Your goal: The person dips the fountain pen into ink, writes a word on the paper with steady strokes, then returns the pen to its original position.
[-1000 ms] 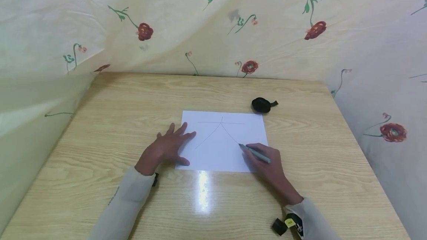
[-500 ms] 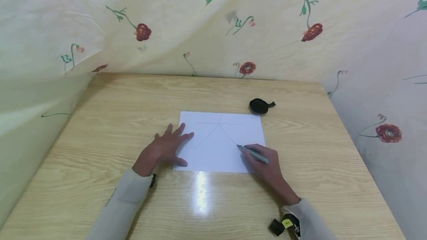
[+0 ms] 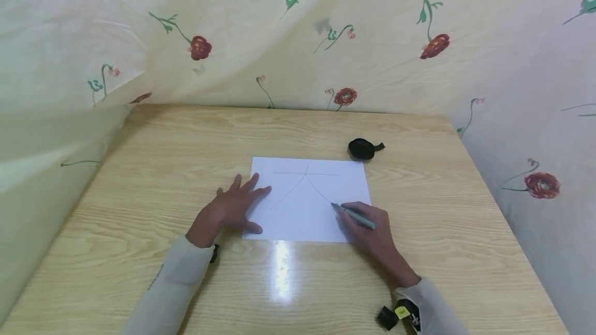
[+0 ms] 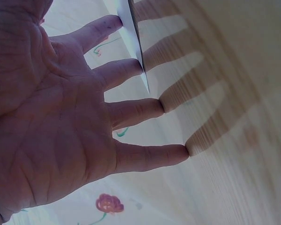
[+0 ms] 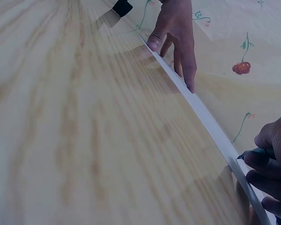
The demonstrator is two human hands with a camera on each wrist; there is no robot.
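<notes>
A white sheet of paper (image 3: 298, 221) lies on the wooden table, bearing thin dark lines: a horizontal stroke, a short upright one crossing it, and two slanting strokes spreading down from the crossing. My left hand (image 3: 230, 208) rests on the sheet's left edge with fingers spread; in the left wrist view some fingertips touch the paper and others the tabletop. At the lower right of the sheet my right hand (image 3: 372, 226) grips a grey-green pen (image 3: 358, 217), its tip at the lower end of the right slanting line. The right wrist view shows the curled fingers (image 5: 267, 183) near the paper's edge.
A small round black object with a short tab (image 3: 362, 149) lies at the paper's upper right corner. The wooden table (image 3: 186, 133) is bordered behind and at the sides by flowered cloth (image 3: 233, 25). Black wrist cameras (image 3: 387, 318) sit at both sleeves.
The head view has shifted slightly. Both hands hold nearly the same places, and the pen tip stays at the end of the right slanting line.
</notes>
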